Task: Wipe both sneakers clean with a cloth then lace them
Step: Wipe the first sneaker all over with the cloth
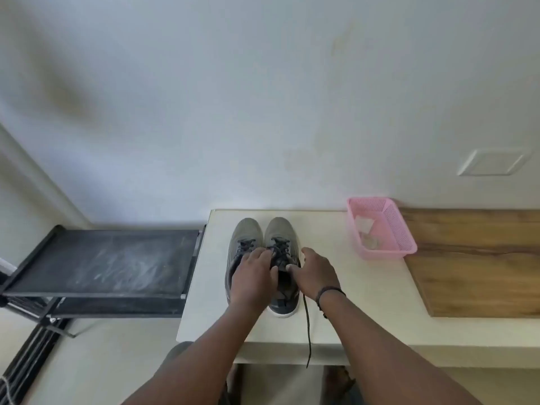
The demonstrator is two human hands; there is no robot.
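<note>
Two grey sneakers stand side by side on a white table (350,302), toes toward the wall. The left sneaker (247,233) is partly covered by my left hand (252,276), whose fingers pinch the dark lace at the right sneaker's (282,232) eyelets. My right hand (315,273) sits at the right sneaker's right side, thumb and fingers curled at its collar and lace. A loose dark lace end (307,325) hangs from under my right wrist over the table's front edge.
A pink plastic basket (394,226) with pale items inside stands to the right, near the wall. A wooden board (482,264) covers the table's right part. A dusty black shelf rack (102,261) stands left of the table.
</note>
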